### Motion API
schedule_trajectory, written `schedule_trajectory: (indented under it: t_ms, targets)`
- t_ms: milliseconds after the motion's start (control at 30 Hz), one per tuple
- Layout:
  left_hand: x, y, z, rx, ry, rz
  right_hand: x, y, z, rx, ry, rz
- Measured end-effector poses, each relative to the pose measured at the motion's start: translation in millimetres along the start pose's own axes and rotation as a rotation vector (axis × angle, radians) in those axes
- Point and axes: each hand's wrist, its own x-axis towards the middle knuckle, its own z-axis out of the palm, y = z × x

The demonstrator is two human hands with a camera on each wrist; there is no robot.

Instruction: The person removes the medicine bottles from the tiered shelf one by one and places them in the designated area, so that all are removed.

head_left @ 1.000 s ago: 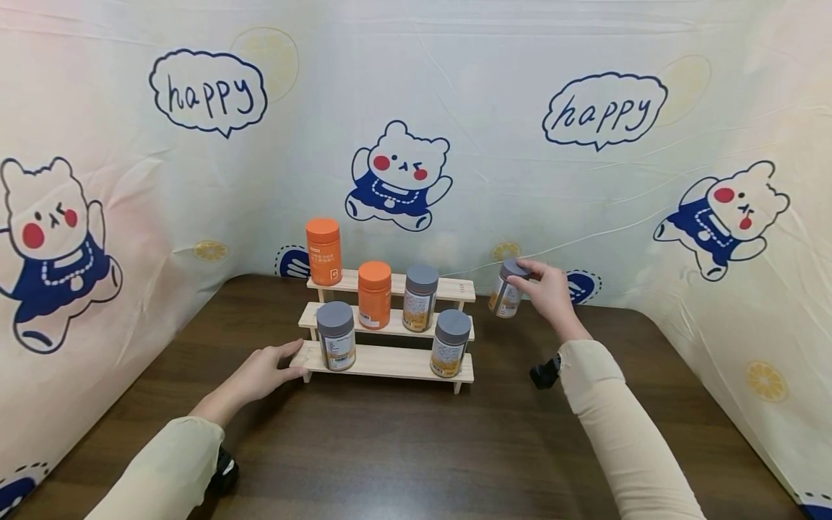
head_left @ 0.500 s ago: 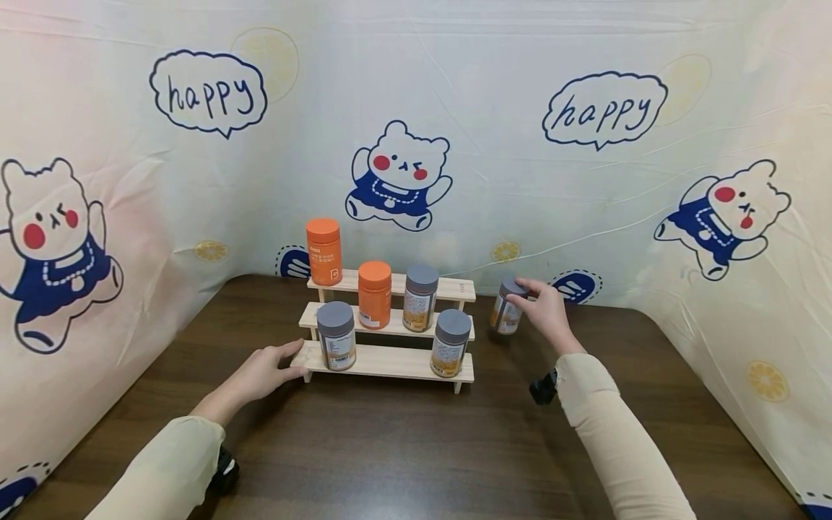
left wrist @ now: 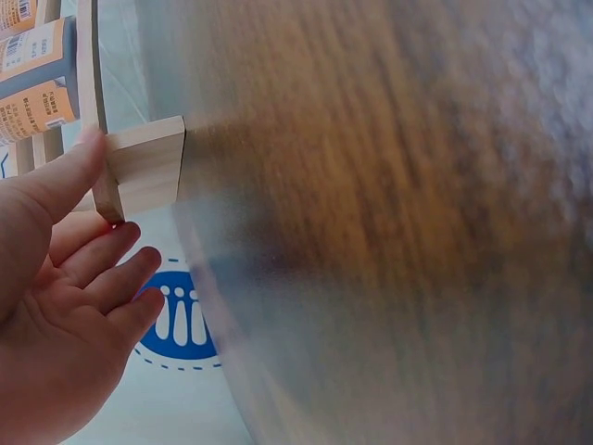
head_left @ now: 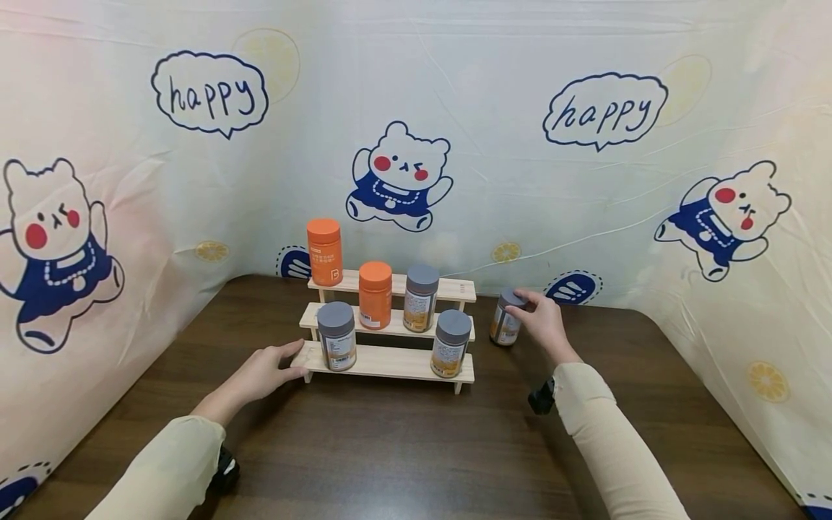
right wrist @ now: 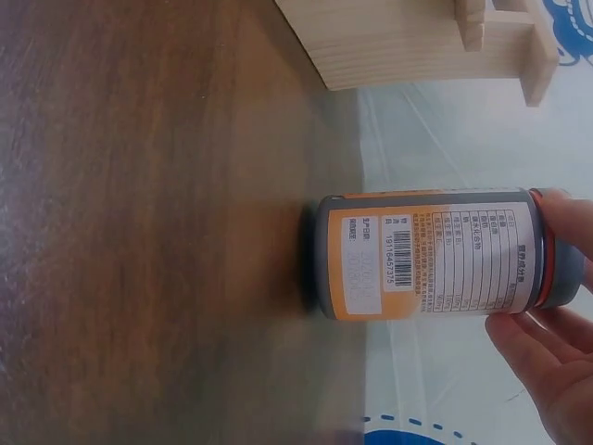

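Landmark: wooden rack (head_left: 393, 360), three tiers, on the brown table (head_left: 403, 448).

Right of rack: gray-lidded jar (head_left: 505, 323), upright, apart from the tiers. Right hand (head_left: 544, 321) has it at the lid end, thumb and fingers clamped there. Base close over the tabletop (touching or not, cannot tell from either view).

Change over the last second: jar and right hand have come lower and nearer the wearer, from beside the rack's rear tier to beside its middle tier. My reading: this one jar is the piece being worked, now near table level outside the rack, while the tiers keep their load.

Left of rack: left hand (head_left: 263, 372), thumb and fingers closed about the front board's end; unmoved. Likely a steadying hold.

On rack, all unshifted: rear tier, orange jar (head_left: 325, 253) at left; middle tier, second orange jar (head_left: 375, 296) beside a gray-topped jar (head_left: 420, 297); front tier, two more gray-topped jars, one toward each end.
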Motion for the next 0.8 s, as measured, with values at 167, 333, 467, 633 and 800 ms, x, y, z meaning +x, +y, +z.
schedule_trajectory:
  t_ms: [167,333,467,633,800]
  targets:
    - [0.4,-2.0,0.9,0.007,0.019,0.019,-1.1,3.9,1.3,-0.003,-0.009,0.014]
    - [0.3,-0.8,0.4,0.0,0.01,0.005,-1.4,5.5,1.2,-0.006,-0.005,0.003]
    - [-0.1,-0.3,0.2,0.003,0.009,0.004,-2.5,5.8,1.1,0.01,-0.014,0.005]
    - [-0.7,0.2,-0.1,0.005,0.008,0.006,-4.2,7.3,1.4,0.036,-0.018,0.001]
    - [-0.7,0.4,-0.1,-0.002,0.006,0.001,-6.3,7.4,1.4,0.053,-0.013,-0.001]
